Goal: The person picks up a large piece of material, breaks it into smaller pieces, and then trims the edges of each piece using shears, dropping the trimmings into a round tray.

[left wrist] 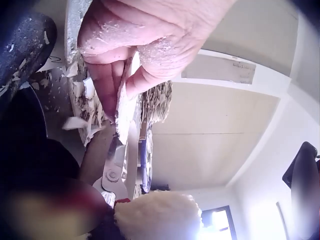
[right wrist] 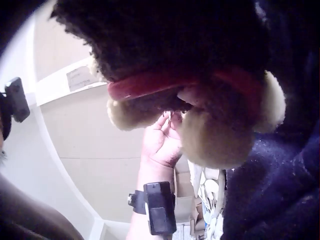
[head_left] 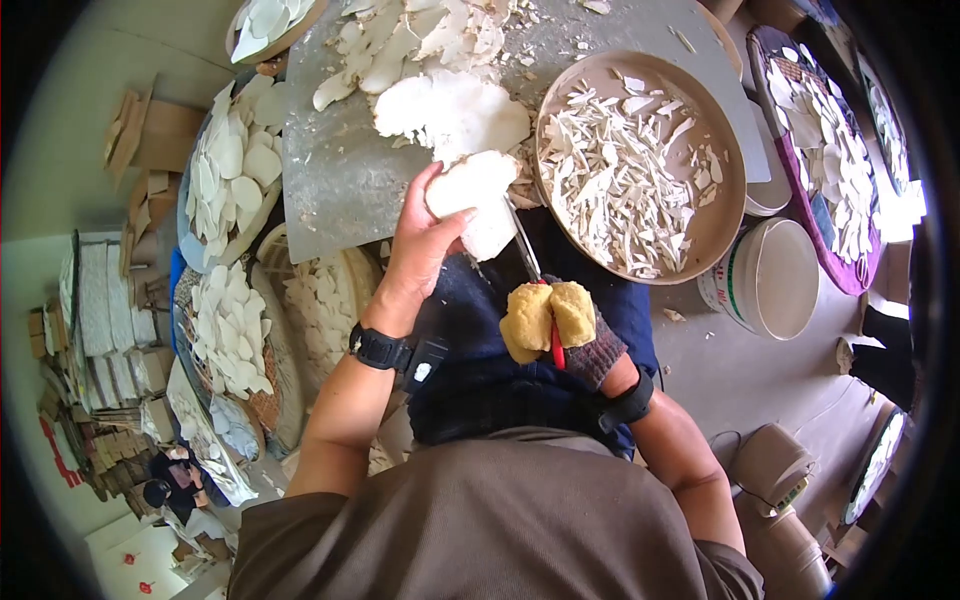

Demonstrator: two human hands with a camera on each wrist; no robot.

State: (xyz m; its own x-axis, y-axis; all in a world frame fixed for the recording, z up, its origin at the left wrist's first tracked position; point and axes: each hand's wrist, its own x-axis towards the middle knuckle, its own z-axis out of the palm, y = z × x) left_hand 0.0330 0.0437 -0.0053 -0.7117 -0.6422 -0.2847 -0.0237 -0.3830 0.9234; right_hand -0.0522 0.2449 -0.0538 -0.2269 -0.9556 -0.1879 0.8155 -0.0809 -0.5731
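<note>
Between its thumb and fingers, my bare left hand [head_left: 420, 240] pinches a flat, thin white piece [head_left: 480, 195] with an uneven outline. Seen edge-on in the left wrist view, the same white piece [left wrist: 124, 107] has the scissors' blades [left wrist: 131, 150] right at its lower end. My right hand [head_left: 592, 350], in a dark knitted glove, grips red-handled scissors [head_left: 526, 250]. Yellow, sponge-like padding [head_left: 530, 320] wraps the handles or fingers there. The right wrist view has the red handle [right wrist: 150, 82] under the dark glove, with the left hand [right wrist: 162, 145] beyond it.
A round tray [head_left: 715, 235] of white strips stands at the right of the grey table [head_left: 330, 200]. Larger white pieces [head_left: 420, 50] lie at the back. Baskets of flat white pieces [head_left: 230, 165] stand at left; a white bucket [head_left: 775, 275] is at right. Another person [head_left: 180, 475] is at lower left.
</note>
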